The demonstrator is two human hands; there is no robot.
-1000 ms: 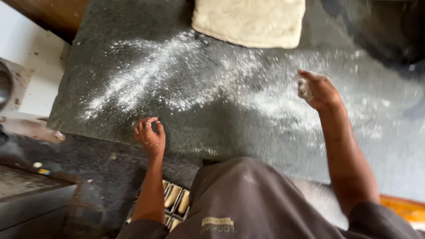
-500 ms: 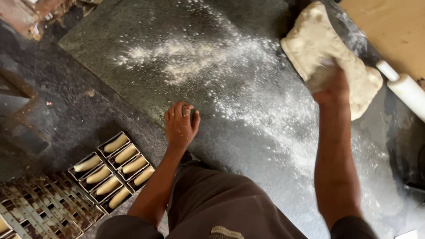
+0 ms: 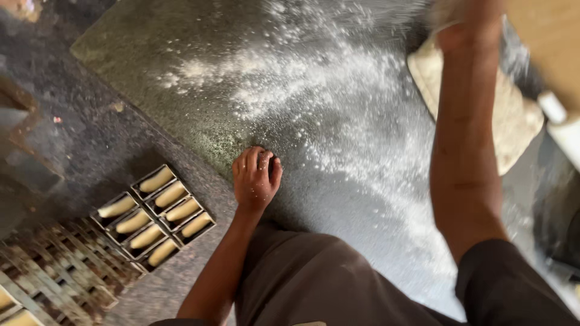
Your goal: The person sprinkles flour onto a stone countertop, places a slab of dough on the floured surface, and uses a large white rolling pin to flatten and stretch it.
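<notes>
My left hand [image 3: 256, 178] rests on the near edge of a dark stone worktop [image 3: 151, 72], fingers curled under, nothing held in it. My right hand [image 3: 465, 27] is stretched out to the far right and lies on a flat slab of pale dough [image 3: 513, 115]; motion blur hides its fingers. White flour [image 3: 314, 78] is scattered across the middle of the worktop between both hands.
Below the worktop on the left sits a metal tray of small tins [image 3: 154, 214], each holding a dough roll. More empty tins [image 3: 54, 271] are stacked at bottom left. A white rolling pin [image 3: 559, 124] lies at the right edge beside a wooden board [image 3: 550, 42].
The view has swung left and closer. My right hand went from tossing flour to the dough slab and reaches further along it. My left hand stays on the worktop edge, fingers now curled.
</notes>
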